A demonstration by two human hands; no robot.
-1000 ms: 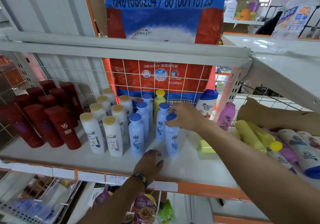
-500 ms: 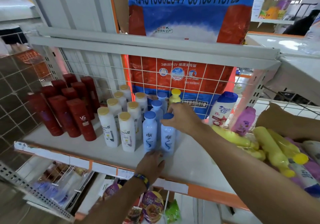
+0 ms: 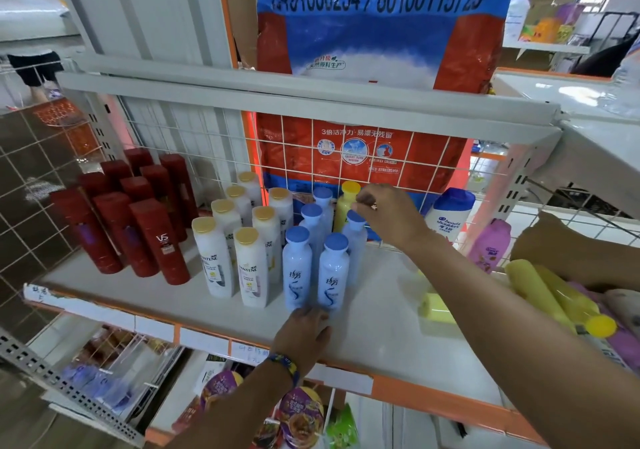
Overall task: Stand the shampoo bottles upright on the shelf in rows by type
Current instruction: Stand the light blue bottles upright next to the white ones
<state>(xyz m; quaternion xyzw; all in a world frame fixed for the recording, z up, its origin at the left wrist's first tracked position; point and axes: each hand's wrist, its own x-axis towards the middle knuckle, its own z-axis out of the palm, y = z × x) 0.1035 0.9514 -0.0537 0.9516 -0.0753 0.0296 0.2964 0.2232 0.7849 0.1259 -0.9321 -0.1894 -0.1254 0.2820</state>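
Two front blue bottles (image 3: 297, 268) now stand free on the shelf (image 3: 381, 317), just beyond the left hand (image 3: 304, 330), which rests flat against their bases. The right hand (image 3: 389, 218) has moved back, fingers curled at the next blue cap (image 3: 356, 217); I cannot tell whether it grips. Their row looks nearly done.

**Fig. 1.** Bottles on the shelf (image 3: 381, 327), tallied by kind as I saw them from above.

I counted nine red bottles (image 3: 159, 240), standing in three files of three; seven white gold-capped bottles (image 3: 251, 272); five blue-capped bottles (image 3: 297, 268); one upright yellow bottle (image 3: 343, 213); one white bottle with a dark blue cap (image 3: 448, 220); and one pink bottle (image 3: 490, 247). At my right lay at least two more yellow bottles (image 3: 540, 292). Others in that heap were cut off or overlapped, so I could not count them.
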